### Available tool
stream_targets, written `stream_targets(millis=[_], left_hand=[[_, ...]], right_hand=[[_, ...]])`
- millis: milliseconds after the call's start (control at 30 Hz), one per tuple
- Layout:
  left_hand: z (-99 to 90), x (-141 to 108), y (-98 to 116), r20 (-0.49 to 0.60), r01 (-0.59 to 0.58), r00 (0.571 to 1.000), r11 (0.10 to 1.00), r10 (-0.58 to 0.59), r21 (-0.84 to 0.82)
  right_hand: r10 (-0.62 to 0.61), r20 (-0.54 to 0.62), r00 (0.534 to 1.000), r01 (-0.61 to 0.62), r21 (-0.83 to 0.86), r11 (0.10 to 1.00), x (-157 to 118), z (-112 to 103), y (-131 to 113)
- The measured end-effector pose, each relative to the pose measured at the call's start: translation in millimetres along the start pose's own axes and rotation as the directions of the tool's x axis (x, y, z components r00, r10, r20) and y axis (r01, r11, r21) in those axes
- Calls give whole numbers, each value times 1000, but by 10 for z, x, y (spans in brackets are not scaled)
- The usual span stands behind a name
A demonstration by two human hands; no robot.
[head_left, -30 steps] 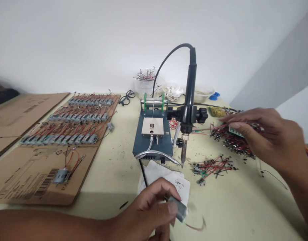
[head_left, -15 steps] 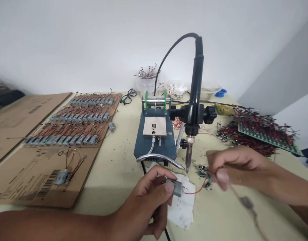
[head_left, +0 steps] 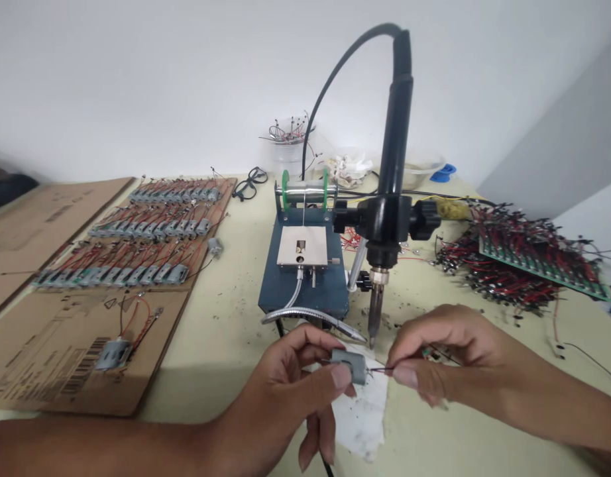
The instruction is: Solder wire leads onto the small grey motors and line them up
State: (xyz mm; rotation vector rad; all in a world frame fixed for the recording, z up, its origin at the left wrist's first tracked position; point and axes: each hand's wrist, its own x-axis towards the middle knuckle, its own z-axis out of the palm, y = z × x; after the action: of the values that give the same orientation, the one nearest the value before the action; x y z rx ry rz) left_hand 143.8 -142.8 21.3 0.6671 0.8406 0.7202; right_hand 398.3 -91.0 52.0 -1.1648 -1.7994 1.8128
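Two hands in view, close together just below the iron. My read from here: the left hand (head_left: 285, 391) is closed around a small DC motor (head_left: 348, 366), thumb and fingers wrapped on the can, held up off the surface (head_left: 221, 331) with its terminal end pointing right. The right hand (head_left: 435, 358) has a tight pinch on a thin red wire (head_left: 380, 371), fingertips just beside the motor's terminal end. That looks like a hold chosen to line the lead up with the terminal; actual contact at that joint is too small to confirm.

The soldering iron (head_left: 376, 305) sits fixed in a black clamp stand (head_left: 385, 222), tip pointing down just above the hands. Likely why both hands meet there: iron stays put, work is brought to it. Gap between tip and motor is hard to judge from this angle.

A white paper tissue (head_left: 360, 424) lies under the hands, next to the blue soldering station (head_left: 300, 291) with a solder spool (head_left: 304, 195) on top. Far left, wired motors (head_left: 136, 258) sit in neat rows on a brown cardboard sheet (head_left: 206, 205), apparently lined up to keep leads from tangling. Far right, a green PCB strip (head_left: 539, 265) rests on a heap of red and black wires (head_left: 489, 278).
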Motion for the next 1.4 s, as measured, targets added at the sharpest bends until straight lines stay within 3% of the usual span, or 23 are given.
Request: stream_targets(millis=[167, 300, 433, 967, 1400], left_hand=[[13, -14, 20, -49, -1, 999, 1000, 0, -22], [18, -11, 28, -30, -9, 1000, 1000, 8, -30], [11, -21, 19, -42, -19, 999, 999, 17, -51], [9, -21, 22, -109, -26, 994, 999, 22, -37], [51, -38, 122, -96, -38, 995, 999, 35, -28]], right_hand=[[-137, -104, 985, 133, -48, 990, 11, 69, 55], [-275, -172, 946, 266, -75, 961, 27, 116, 165], [-335, -204, 920, 311, -138, 940, 39, 141, 205], [-362, -241, 901, 325, -179, 929, 40, 153, 207], [-392, -282, 876, 350, -188, 918, 42, 190, 125]])
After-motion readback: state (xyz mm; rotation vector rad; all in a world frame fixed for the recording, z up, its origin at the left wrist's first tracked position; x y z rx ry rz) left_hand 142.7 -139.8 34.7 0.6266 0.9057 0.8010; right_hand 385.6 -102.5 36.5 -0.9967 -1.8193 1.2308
